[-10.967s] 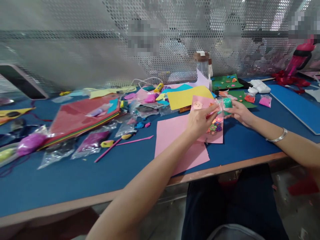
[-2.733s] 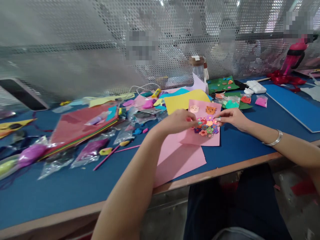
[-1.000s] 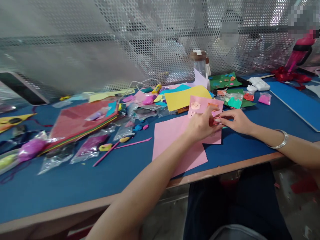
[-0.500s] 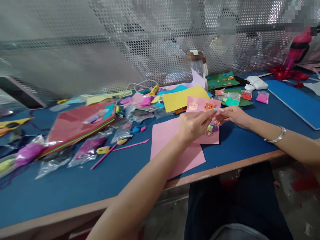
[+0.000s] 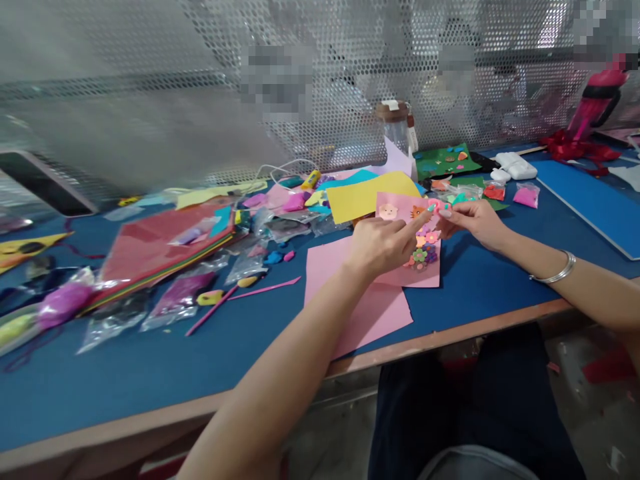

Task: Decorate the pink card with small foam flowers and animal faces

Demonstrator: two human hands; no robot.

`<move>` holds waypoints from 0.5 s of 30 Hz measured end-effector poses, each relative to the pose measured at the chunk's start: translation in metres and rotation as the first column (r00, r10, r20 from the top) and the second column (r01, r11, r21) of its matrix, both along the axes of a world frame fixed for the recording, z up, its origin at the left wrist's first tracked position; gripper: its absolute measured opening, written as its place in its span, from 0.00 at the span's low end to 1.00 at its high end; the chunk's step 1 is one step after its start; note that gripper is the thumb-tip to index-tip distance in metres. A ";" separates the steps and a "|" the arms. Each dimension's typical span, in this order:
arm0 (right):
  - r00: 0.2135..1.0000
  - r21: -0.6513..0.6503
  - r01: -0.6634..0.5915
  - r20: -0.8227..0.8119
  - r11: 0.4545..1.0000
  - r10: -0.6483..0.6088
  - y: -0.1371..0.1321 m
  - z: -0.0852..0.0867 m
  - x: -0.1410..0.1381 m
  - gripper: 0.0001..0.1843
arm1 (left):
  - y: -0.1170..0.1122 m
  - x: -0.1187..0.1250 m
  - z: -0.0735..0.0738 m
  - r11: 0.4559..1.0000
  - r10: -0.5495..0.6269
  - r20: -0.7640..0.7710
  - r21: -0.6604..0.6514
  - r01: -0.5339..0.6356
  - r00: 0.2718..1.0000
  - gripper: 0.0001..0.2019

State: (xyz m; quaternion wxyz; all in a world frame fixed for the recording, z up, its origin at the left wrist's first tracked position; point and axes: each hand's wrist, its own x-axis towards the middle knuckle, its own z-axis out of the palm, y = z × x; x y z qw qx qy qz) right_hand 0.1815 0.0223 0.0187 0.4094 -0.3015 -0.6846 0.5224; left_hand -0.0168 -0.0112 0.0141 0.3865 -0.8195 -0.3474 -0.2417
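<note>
Pink sticker pinched above the pink card (image 5: 411,257)
The right hand (image 5: 473,220) fingers hold a small flower sticker (image 5: 433,205); the left hand (image 5: 377,245) points at it, forefinger out, holding nothing

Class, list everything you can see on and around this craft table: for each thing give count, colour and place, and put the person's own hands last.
Small pink card with foam flower stickers: one, pink, table middle, under both hands.
Small pink foam sticker: one, pink, pinched between the two hands.
Large pink paper sheet: one, pink, under the card, near the table edge.
Yellow paper sheet: one, yellow, behind the card.
Stack of red foam sheets: one stack, red on top, table left.
Clear plastic bags of craft bits: several, purple and mixed contents, left of centre.
Green decorated sheet: one, green, far side.
Clear jar with brown lid: one, by the mesh screen.
Blue table: one.
Silver bracelet: one, right wrist.
Left hand: forefinger out to the sticker.
Right hand: pinching the sticker.
</note>
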 end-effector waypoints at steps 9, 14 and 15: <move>0.997 0.161 -0.007 0.078 0.987 -0.006 -0.007 -0.001 -0.002 0.17 | -0.004 0.008 0.001 0.986 0.136 -0.071 -0.088 -0.142 0.988 0.23; 0.992 0.276 0.081 0.073 0.958 -0.105 -0.012 -0.001 -0.004 0.17 | -0.005 0.009 0.004 0.990 0.119 -0.010 -0.069 -0.120 0.993 0.23; 0.991 0.288 0.093 0.070 0.953 -0.118 -0.013 -0.001 -0.004 0.17 | -0.006 0.009 0.004 0.991 0.106 0.007 -0.079 -0.105 0.994 0.22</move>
